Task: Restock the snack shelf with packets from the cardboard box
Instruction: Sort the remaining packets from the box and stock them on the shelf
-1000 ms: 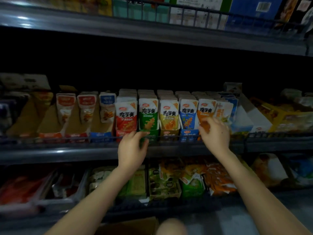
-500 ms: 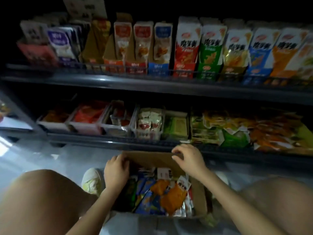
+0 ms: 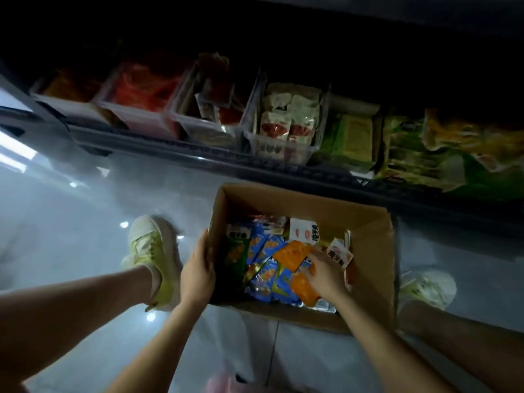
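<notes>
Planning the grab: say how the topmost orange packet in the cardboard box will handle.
The topmost orange plastic snack packet probably flexes: a thin pouch lying slanted over others. Likely light, resting atop the loose pile. Its glossy film may slip under the right hand.

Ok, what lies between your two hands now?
Head view: the left wall of the cardboard box, a green packet and blue packets lie between the left hand and the right hand.
</notes>
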Demonstrator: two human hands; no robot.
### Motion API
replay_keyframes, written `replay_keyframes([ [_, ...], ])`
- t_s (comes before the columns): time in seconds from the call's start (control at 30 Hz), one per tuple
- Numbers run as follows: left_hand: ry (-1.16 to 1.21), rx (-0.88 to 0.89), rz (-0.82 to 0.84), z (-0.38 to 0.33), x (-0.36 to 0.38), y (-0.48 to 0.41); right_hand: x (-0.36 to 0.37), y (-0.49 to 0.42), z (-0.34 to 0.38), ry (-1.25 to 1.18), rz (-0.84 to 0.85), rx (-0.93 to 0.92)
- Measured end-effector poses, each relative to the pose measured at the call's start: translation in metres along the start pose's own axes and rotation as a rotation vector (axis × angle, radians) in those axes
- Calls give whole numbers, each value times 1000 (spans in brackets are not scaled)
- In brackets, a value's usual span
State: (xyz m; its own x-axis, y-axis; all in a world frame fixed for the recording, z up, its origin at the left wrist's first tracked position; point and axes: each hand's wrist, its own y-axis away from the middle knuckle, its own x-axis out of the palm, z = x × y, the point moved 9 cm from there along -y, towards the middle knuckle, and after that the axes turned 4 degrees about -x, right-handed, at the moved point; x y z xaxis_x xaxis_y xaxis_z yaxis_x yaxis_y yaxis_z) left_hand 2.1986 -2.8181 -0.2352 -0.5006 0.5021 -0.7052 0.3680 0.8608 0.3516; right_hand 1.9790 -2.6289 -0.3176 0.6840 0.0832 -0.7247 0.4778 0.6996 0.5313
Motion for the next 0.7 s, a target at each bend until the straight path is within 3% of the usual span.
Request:
replay_keyframes([
  [0.27, 23, 9, -27, 5, 1, -3, 51, -9, 10, 189, 298, -103],
  [0.37, 29, 18, -42, 5, 1, -2, 32, 8, 8, -24, 175, -128],
  [0.5, 38, 37, -72, 4, 1, -2, -15, 12, -61, -46, -257, 334],
  [0.6, 22, 37, -77, 4, 0, -3, 2, 12, -92, -219, -206, 602],
  [0.7, -19, 64, -155, 0, -10, -4, 8, 6, -87, -220, -220, 603],
])
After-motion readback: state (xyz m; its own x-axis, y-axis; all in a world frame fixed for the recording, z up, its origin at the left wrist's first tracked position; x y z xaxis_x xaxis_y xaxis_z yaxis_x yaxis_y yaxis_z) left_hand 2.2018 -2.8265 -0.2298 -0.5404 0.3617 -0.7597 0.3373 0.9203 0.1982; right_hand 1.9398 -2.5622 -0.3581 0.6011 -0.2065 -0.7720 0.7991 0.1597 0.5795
